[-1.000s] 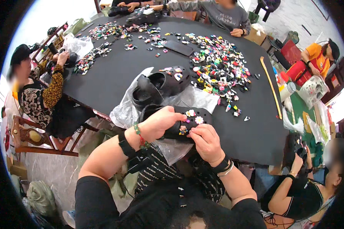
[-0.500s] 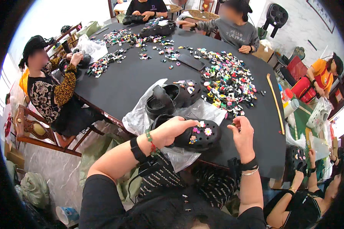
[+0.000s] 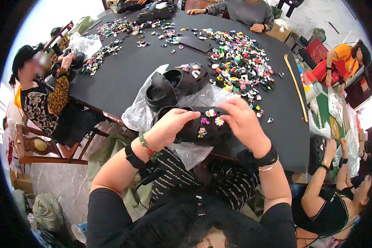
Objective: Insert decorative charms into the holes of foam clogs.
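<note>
At the near edge of the black worktop (image 3: pixel 124 78), the left hand (image 3: pixel 171 126) is gripping a black clog (image 3: pixel 198 126) by its heel end, while the right hand (image 3: pixel 244 122), fingers curled, is pressing on its charm-studded front over a clear plastic bag (image 3: pixel 140 118).

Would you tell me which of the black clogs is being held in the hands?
The near clog with the flower charm, gripped between left hand and right hand; the other clogs lie untouched farther up the table.

Scene evenly and brightly lit; upper-left rim is blown out by glare. Shadows are soft. Strong fisheye bending and dark vignette are noted at edges.
</note>
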A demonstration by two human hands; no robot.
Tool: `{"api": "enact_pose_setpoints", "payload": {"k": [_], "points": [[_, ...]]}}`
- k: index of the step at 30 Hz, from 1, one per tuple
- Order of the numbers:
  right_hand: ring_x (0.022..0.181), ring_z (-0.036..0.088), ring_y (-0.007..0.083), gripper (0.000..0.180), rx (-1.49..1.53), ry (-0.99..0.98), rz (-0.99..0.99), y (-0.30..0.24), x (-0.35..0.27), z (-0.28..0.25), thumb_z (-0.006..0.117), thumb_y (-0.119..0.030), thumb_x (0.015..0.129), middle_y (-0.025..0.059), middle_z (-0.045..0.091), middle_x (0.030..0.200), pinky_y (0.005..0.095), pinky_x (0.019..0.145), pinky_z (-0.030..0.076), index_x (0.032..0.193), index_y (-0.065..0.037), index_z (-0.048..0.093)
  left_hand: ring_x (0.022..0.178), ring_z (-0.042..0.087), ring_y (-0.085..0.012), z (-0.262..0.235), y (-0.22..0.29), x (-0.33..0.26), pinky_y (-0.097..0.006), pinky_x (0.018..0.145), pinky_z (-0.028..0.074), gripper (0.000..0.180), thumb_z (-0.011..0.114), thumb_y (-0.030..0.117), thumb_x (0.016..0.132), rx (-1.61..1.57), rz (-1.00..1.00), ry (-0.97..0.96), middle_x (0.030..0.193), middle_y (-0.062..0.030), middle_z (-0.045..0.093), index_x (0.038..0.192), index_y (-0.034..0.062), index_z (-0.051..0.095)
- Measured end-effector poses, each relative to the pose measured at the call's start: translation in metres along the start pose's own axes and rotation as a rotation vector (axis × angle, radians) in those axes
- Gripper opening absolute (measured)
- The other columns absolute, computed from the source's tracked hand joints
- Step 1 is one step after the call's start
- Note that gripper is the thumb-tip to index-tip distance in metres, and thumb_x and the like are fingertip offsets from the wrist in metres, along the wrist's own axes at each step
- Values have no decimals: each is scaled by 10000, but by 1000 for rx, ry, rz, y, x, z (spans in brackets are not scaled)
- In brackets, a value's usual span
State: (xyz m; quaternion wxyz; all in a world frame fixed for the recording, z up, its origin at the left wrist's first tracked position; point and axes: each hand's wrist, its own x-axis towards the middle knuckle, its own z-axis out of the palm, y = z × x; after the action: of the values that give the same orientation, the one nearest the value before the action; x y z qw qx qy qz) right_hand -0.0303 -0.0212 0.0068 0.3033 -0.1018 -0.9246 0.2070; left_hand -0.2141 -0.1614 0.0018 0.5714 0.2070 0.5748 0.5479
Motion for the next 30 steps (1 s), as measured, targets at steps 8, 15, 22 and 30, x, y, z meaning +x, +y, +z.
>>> {"api": "enact_pose_setpoints", "payload": {"k": [8,15,22,30], "points": [[961,587,296,351,-130,-191,-241,-17,11,17,648,-55,775,122,583,1010,392,838,490,1118,8,615,801,627,-89,2,-10,-8,-252,722,491,275,616,235,939,40,43,-11,913,-31,694,990,-24,694],[911,551,243,329,-371,-209,-322,-30,10,22,571,-89,807,102,551,918,348,807,477,1092,69,617,731,601,-112,-3,-8,-5,-282,672,475,229,609,188,904,101,72,-49,844,-39,674,940,-25,682],[902,542,243,238,-409,-203,-358,-22,9,26,573,-84,794,100,541,901,350,800,473,992,39,618,710,596,-122,2,-12,8,-292,659,471,191,609,147,885,-52,-23,50,819,-59,666,885,-32,677],[904,530,280,121,-166,-126,-322,-9,4,32,567,-76,754,101,526,898,380,810,471,864,-27,563,673,590,-118,2,-14,11,-281,607,458,165,645,152,884,-70,-3,60,796,-38,668,875,-6,689]]}}
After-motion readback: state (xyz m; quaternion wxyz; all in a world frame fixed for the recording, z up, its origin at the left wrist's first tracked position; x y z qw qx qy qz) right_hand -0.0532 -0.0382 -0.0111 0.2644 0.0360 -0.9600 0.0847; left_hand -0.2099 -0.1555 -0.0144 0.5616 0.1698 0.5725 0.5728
